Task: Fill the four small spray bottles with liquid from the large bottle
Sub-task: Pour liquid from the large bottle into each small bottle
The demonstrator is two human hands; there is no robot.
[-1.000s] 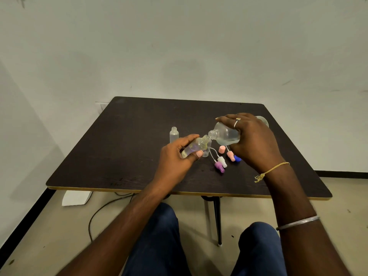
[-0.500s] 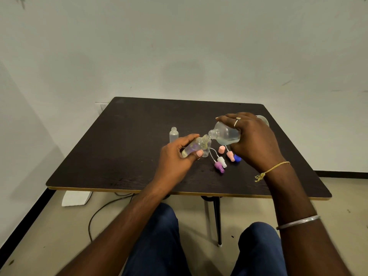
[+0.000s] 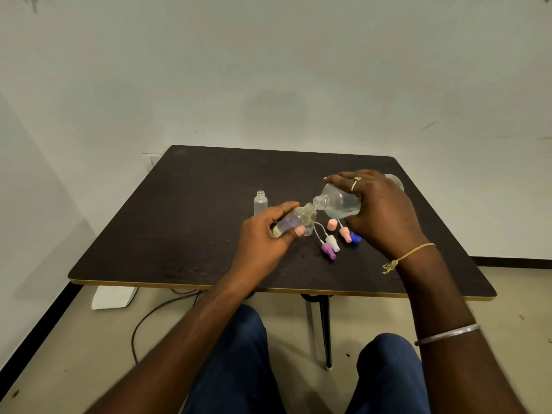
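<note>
We log: dark brown wood-grained table [image 3: 194, 228]; pink plastic spray cap [image 3: 332, 225], white plastic spray cap [image 3: 333, 242], purple plastic spray cap [image 3: 328, 251], blue plastic cap [image 3: 355, 237].

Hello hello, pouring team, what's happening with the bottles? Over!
Left grip holds small bottle tilted. Right grip tips large bottle, mouth to mouth. Spray tops loose on table beneath, not blocking.

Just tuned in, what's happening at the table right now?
A person's right hand tips the large bottle so its mouth meets the neck of a small spray bottle, which the left hand holds tilted. Another small bottle stands uncapped on the table; loose spray caps lie beside the hands.
</note>
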